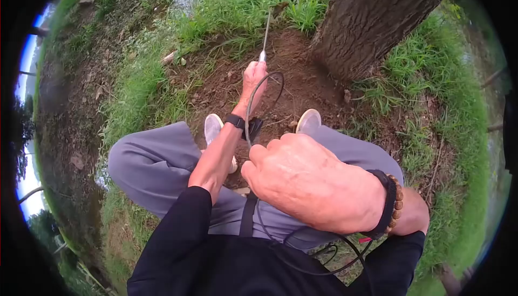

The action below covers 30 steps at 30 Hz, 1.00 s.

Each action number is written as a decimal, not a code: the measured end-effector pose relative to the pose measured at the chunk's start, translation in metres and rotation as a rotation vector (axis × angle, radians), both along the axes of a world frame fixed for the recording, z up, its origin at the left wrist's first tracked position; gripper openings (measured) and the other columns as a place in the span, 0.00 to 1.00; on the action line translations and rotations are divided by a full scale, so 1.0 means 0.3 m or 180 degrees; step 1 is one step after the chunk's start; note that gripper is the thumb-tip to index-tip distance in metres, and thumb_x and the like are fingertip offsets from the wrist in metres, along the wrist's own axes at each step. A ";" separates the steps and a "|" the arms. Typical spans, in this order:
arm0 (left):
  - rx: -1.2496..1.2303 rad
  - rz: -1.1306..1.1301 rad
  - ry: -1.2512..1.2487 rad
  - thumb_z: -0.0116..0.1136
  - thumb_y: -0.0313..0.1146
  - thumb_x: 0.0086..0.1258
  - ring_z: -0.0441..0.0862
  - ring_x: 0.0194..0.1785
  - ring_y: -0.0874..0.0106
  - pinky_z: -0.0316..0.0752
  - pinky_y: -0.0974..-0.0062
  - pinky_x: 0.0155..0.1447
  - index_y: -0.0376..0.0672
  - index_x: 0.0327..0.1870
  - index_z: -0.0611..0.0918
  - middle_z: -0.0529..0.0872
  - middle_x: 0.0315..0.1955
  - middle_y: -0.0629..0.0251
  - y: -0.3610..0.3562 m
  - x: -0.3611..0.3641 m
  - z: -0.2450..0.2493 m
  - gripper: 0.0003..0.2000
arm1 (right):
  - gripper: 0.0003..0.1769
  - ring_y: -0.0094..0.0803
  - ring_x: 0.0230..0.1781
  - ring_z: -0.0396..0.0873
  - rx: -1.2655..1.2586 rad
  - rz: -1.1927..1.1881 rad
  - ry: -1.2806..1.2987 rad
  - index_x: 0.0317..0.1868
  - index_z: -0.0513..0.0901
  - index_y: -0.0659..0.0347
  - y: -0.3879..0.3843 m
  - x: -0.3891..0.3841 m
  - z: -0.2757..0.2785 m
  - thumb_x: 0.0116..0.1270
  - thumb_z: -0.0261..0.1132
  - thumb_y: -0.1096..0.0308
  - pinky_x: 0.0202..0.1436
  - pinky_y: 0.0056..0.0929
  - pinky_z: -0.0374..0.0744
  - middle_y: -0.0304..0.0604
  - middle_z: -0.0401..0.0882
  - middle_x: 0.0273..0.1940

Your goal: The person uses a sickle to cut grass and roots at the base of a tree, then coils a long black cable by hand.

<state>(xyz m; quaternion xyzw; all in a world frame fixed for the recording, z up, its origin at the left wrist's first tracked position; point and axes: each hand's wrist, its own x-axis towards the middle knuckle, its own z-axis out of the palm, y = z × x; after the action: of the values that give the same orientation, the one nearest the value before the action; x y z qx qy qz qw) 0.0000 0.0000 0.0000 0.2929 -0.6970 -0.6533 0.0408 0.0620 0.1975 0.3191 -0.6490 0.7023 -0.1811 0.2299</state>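
Observation:
My left hand (253,80) reaches forward, closed around the pale handle of a thin metal-shafted hand tool (266,37). The tool's far end meets the grass and soil beside the tree, and its shape there is hard to make out. Much closer to the camera is my right hand (307,180), back up and fingers curled into a fist above my lap. A black cable (248,115) loops beside my left wrist and runs to the knuckles of the right fist. Whether those fingers grip the cable or anything else is hidden.
A thick tree trunk (367,26) leans up at the front right. Bare brown soil (291,53) lies at its base, with grass (226,5) around it. My shoes (309,121) rest on the soil. More black cable (302,269) trails across my lap.

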 end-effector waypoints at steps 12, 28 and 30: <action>-0.0581 -0.0447 -0.0543 0.51 0.45 0.69 0.80 0.36 0.60 0.72 0.63 0.41 0.36 0.38 0.78 0.82 0.30 0.52 -0.054 0.073 -0.364 0.17 | 0.08 0.40 0.30 0.81 -0.0143 -0.0115 -0.0061 0.30 0.75 0.65 0.009 -0.011 -0.002 0.50 0.63 0.73 0.33 0.36 0.78 0.47 0.76 0.27; -0.1244 0.0086 0.0695 0.51 0.43 0.72 0.78 0.30 0.55 0.71 0.60 0.36 0.37 0.37 0.75 0.79 0.24 0.51 0.023 -0.099 -0.113 0.15 | 0.08 0.38 0.32 0.80 0.0011 0.0016 0.0075 0.31 0.75 0.65 -0.015 -0.018 0.014 0.50 0.64 0.73 0.35 0.34 0.78 0.45 0.75 0.28; -0.1394 -0.0288 0.0079 0.50 0.44 0.71 0.79 0.34 0.50 0.71 0.57 0.38 0.37 0.36 0.75 0.80 0.27 0.48 -0.014 -0.102 -0.187 0.16 | 0.08 0.38 0.31 0.80 -0.0005 0.0023 0.0121 0.31 0.75 0.65 -0.018 -0.019 0.014 0.50 0.63 0.73 0.35 0.33 0.78 0.45 0.75 0.28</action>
<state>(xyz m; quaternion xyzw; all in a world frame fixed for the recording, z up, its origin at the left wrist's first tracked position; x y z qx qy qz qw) -0.0307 -0.0041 -0.0560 0.2374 -0.8341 -0.4911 0.0827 0.0563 0.1922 0.3233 -0.6550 0.7040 -0.1685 0.2167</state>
